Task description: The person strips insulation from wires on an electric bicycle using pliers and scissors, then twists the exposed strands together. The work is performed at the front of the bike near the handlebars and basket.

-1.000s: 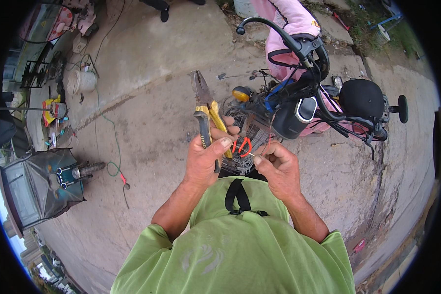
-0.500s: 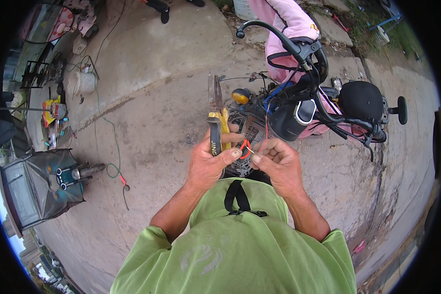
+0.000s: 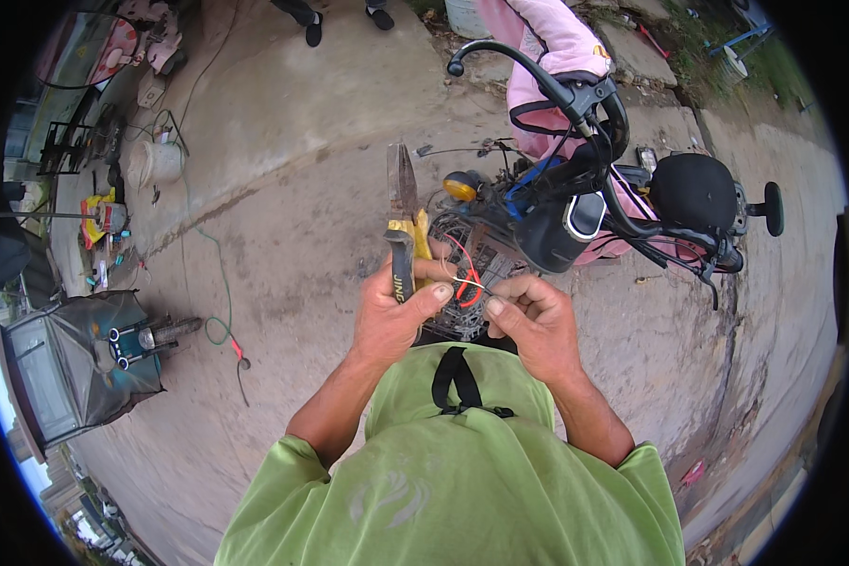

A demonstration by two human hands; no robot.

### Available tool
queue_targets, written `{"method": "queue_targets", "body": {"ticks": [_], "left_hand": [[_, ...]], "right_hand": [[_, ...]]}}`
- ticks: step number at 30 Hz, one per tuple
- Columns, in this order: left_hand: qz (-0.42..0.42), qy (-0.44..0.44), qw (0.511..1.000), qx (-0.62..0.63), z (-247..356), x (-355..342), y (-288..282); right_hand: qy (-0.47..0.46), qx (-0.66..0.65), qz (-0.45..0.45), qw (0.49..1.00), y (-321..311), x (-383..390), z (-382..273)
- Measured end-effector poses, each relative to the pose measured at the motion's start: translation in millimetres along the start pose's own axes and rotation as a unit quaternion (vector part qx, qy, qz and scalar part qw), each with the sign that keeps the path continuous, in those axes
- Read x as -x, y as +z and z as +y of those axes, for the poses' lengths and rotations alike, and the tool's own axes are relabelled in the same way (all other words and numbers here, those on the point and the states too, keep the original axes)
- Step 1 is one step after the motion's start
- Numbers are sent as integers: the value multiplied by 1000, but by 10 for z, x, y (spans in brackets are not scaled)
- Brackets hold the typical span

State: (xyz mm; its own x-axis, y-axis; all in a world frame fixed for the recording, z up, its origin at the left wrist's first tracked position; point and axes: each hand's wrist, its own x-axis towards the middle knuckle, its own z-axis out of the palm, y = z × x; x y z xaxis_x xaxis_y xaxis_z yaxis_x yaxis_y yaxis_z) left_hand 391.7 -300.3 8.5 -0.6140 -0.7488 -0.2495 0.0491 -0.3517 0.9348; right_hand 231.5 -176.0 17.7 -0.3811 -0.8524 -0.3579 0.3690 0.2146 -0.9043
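My left hand (image 3: 398, 316) grips a pair of pliers (image 3: 403, 226) with yellow and dark handles, jaws shut and pointing away from me. Its thumb also pinches a thin red wire (image 3: 465, 274) that loops between both hands. My right hand (image 3: 528, 321) pinches the bare end of that wire with thumb and fingers. Both hands are held close together above a wire basket (image 3: 486, 259) on the front of an electric scooter (image 3: 623, 208).
The scooter has black handlebars, a mirror (image 3: 774, 208) and a pink cover (image 3: 547, 57). A dark machine with knobs (image 3: 75, 363) stands at left with a green cable (image 3: 219, 292) on the concrete. A white bucket (image 3: 156, 162) and another person's feet (image 3: 340, 14) are farther off.
The pliers' jaws were spread and tilted left; now they are shut and point straight away. My hands have drawn closer together on the red wire.
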Motion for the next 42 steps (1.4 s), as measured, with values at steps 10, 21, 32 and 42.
{"method": "queue_targets", "body": {"ticks": [10, 21, 32, 42], "left_hand": [[-175, -14, 949, -262, -222, 563, -436], [-195, 2, 946, -261, -200, 544, -322], [-175, -12, 956, -235, -225, 498, -280], [-172, 1, 963, -206, -208, 447, -275]], "right_hand": [[-56, -11, 59, 997, -17, -124, -30], [-105, 136, 43, 984, 93, -129, -23], [-67, 138, 1, 988, 200, -65, -54], [-57, 152, 6, 987, 218, -82, -64]]}}
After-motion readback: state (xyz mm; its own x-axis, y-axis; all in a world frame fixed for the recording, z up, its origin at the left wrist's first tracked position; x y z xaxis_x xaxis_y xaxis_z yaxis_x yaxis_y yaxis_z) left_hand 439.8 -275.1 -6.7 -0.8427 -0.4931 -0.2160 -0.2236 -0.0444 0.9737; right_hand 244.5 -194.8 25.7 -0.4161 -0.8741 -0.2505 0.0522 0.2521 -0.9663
